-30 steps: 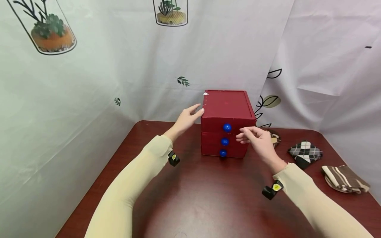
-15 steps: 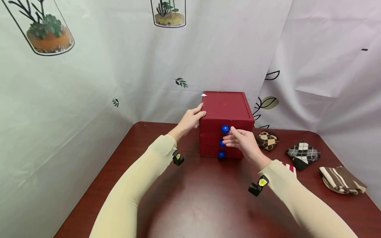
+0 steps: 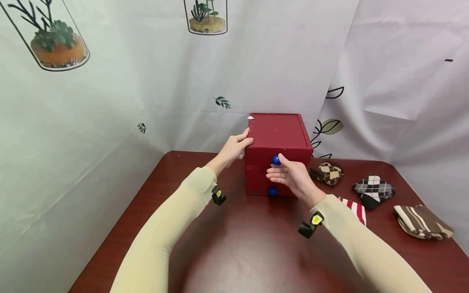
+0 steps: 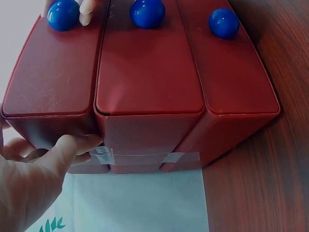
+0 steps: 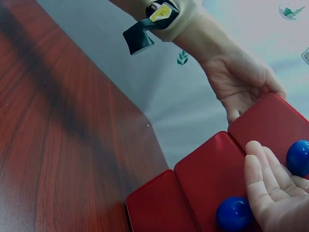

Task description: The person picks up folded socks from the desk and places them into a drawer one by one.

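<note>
Right grip point(image 3: 291, 175) is on the top blue knob point(image 3: 275, 160) now, thumb at its upper right, fingers stretched beneath, pinching it between them! And at the other side of the red drawer box point(image 3: 278, 132), left grip point(image 3: 232, 147) clasps the top edge, some fingertips on the upper surface, others against the side wall. Where's the box? Standing at the far end of the worktop point(image 3: 238, 252), close to the pale printed backdrop point(image 3: 165, 81), knobs facing the person. The middle knob point(image 4: 147, 12) is hidden from the head camera by the right fingers, but both wrist cameras pick it up. Down below, the bottom knob point(image 3: 272, 191) is in plain sight. Over on the right flank, cloth everywhere! Brown argyle cloth point(image 3: 328, 173) lies nearest the box, grey-and-black argyle cloth point(image 3: 374, 189) next along, red-and-white striped cloth point(image 3: 356, 209) partly behind the right sleeve point(image 3: 351, 236), and out by the worktop's edge, the brown striped cloth point(image 3: 423, 221), folded over on itself.
</note>
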A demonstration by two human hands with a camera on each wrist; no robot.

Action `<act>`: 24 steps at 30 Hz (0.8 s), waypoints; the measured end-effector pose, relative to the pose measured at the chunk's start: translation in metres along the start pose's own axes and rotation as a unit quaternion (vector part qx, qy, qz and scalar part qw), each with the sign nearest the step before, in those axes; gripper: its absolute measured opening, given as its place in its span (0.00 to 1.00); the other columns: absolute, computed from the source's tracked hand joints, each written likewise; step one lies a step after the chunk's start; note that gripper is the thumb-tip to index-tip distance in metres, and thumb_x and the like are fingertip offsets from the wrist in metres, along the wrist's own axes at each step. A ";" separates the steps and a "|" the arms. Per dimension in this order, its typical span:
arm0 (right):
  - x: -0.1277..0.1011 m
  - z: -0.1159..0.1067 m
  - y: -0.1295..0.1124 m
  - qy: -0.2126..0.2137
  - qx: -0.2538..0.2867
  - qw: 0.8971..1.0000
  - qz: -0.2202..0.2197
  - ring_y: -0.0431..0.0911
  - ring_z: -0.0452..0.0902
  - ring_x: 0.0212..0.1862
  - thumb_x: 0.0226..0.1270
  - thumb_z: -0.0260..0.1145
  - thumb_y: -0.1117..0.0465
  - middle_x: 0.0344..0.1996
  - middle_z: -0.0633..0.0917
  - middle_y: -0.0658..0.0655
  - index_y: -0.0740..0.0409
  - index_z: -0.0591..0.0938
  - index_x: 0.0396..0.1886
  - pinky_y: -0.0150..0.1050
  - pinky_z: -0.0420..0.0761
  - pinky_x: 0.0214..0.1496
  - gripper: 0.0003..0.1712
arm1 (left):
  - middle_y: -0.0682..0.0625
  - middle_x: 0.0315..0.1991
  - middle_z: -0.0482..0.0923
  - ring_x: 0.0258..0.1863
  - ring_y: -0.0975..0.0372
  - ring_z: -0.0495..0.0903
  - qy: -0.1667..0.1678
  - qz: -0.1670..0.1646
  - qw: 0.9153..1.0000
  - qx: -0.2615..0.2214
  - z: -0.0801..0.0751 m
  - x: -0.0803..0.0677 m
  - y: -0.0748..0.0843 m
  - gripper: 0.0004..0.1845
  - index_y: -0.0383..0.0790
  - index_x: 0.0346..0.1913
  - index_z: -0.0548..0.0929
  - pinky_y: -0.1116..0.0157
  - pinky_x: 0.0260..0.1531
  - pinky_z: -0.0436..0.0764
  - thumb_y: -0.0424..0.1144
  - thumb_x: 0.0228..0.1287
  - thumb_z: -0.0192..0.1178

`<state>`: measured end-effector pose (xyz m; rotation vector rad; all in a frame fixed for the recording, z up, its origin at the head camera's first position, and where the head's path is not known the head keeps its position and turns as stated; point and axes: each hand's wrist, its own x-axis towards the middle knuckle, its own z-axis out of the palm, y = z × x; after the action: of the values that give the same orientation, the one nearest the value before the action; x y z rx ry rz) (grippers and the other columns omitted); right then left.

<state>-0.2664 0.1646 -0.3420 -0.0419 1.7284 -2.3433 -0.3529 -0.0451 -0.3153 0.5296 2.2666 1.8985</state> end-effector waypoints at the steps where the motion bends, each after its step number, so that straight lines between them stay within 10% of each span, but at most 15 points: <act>1: 0.000 0.001 0.000 0.002 0.002 1.000 0.000 0.51 0.84 0.36 0.67 0.56 0.45 0.32 0.85 0.61 0.79 0.67 0.57 0.44 0.79 0.43 0.38 | 0.54 0.08 0.58 0.07 0.63 0.54 0.001 0.000 1.000 -0.001 0.000 0.000 0.000 0.31 0.50 0.70 0.61 0.68 0.14 0.60 0.43 0.65 0.56; 8: 0.000 0.004 0.002 0.021 -0.019 0.999 -0.021 0.48 0.84 0.32 0.68 0.56 0.46 0.30 0.86 0.59 0.80 0.69 0.53 0.41 0.80 0.42 0.36 | 0.48 0.32 0.80 0.08 0.64 0.55 0.013 -0.002 1.000 -0.006 -0.001 0.001 -0.001 0.30 0.51 0.69 0.63 0.71 0.14 0.61 0.44 0.64 0.57; 14: -0.008 0.003 0.006 0.024 -0.042 0.998 -0.026 0.47 0.84 0.32 0.67 0.56 0.44 0.29 0.86 0.57 0.80 0.70 0.53 0.41 0.80 0.42 0.38 | 0.48 0.62 0.69 0.09 0.64 0.56 0.004 -0.009 1.000 0.012 -0.002 0.002 -0.001 0.31 0.53 0.70 0.61 0.69 0.18 0.65 0.46 0.65 0.56; 21: -0.025 0.006 0.010 0.025 -0.062 0.997 -0.034 0.47 0.84 0.31 0.66 0.57 0.43 0.28 0.86 0.57 0.81 0.71 0.51 0.41 0.80 0.41 0.39 | 0.45 0.25 0.74 0.12 0.59 0.60 0.002 0.023 0.999 0.046 -0.002 0.001 0.002 0.29 0.48 0.70 0.60 0.66 0.21 0.67 0.42 0.67 0.53; 24: -0.032 0.007 0.012 0.024 -0.062 0.997 -0.034 0.47 0.84 0.31 0.66 0.57 0.43 0.27 0.86 0.57 0.82 0.70 0.51 0.41 0.80 0.41 0.39 | 0.45 0.35 0.78 0.13 0.58 0.62 0.000 0.038 0.997 0.067 -0.001 0.003 0.000 0.29 0.46 0.70 0.59 0.64 0.24 0.69 0.41 0.68 0.51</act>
<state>-0.2322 0.1609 -0.3480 -0.0666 1.9236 -2.2976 -0.3564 -0.0453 -0.3149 0.6406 2.4204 1.7869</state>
